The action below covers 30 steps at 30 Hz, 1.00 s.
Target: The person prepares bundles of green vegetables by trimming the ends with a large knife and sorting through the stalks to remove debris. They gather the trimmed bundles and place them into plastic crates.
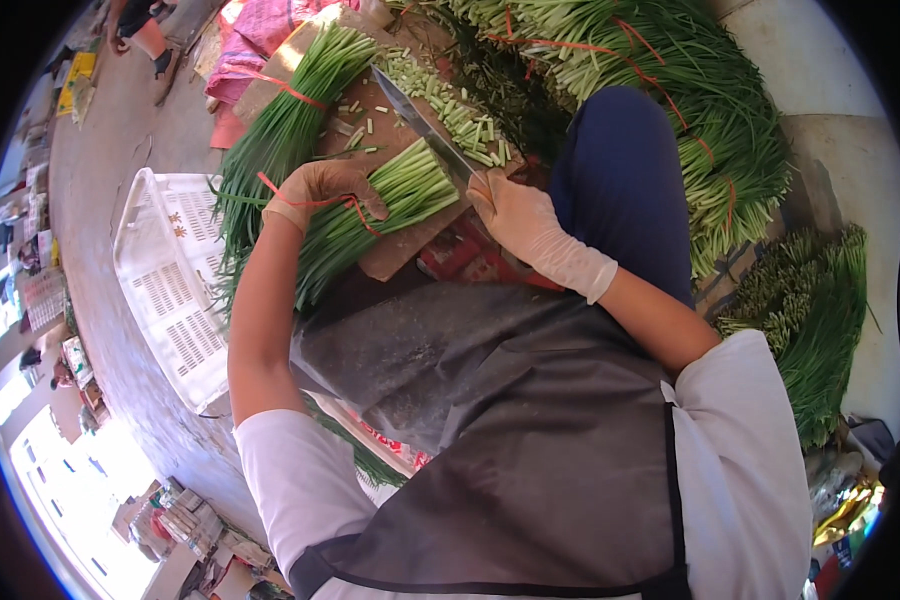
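My left hand (331, 190), in a pale glove, is closed round a bunch of chives (410, 190) tied with red string. The cut, light-green ends point right and slightly up over a wooden board (400, 250). My right hand (518, 212), gloved too, grips the handle of a long knife (417, 119). The blade slants up and left, close beside the stalk ends; whether it touches them I cannot tell. Short cut stalk pieces (440, 97) lie scattered on the board beyond the blade. A second tied bunch (292, 105) lies at the board's left side.
A white plastic basket (165, 270) stands to the left. Large heaps of tied green bunches (705, 130) fill the upper right, and another bunch (820, 340) lies lower right. Pink sacking (260, 45) is beyond the board. My knee (625, 170) rises beside my right hand.
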Each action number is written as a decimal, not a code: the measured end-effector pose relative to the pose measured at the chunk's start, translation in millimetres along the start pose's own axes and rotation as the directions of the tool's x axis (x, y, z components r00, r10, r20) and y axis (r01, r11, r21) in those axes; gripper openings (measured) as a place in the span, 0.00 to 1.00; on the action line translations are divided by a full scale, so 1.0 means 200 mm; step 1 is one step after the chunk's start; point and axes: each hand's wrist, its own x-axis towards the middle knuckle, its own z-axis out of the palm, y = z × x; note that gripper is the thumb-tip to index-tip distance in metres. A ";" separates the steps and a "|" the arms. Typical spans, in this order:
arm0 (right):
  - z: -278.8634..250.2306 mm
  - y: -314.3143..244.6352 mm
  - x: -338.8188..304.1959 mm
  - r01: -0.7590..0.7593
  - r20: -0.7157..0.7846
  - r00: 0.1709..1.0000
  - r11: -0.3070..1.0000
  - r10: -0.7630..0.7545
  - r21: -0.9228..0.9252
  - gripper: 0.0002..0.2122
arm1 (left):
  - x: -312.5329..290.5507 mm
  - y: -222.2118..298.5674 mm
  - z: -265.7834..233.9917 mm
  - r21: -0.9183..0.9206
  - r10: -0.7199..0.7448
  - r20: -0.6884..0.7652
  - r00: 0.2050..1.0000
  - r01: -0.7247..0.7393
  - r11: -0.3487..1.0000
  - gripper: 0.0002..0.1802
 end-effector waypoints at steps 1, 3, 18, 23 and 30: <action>0.01 0.01 0.01 -0.007 0.003 1.000 1.000 0.007 -0.006 0.19 | 0.01 0.03 0.00 -0.004 0.004 0.008 1.000 -0.004 1.000 0.51; 0.03 0.04 0.01 -0.046 -0.011 0.999 0.999 0.046 -0.001 0.19 | 0.01 0.11 0.02 0.013 -0.066 -0.034 0.997 0.066 0.998 0.52; 0.22 0.08 0.12 0.113 -0.071 0.990 0.986 -0.122 -0.127 0.13 | -0.10 0.00 0.09 0.027 -0.016 -0.073 0.997 0.018 0.999 0.33; 0.05 -0.04 0.15 -0.447 0.392 0.890 0.613 0.232 0.652 0.16 | -0.62 -0.03 0.16 0.305 0.331 -0.338 0.881 -0.231 0.924 0.32; -0.35 -0.11 0.23 0.145 -0.209 0.970 0.987 -0.127 0.070 0.19 | -1.45 0.21 -0.10 0.286 0.270 -0.925 0.266 0.022 0.958 0.26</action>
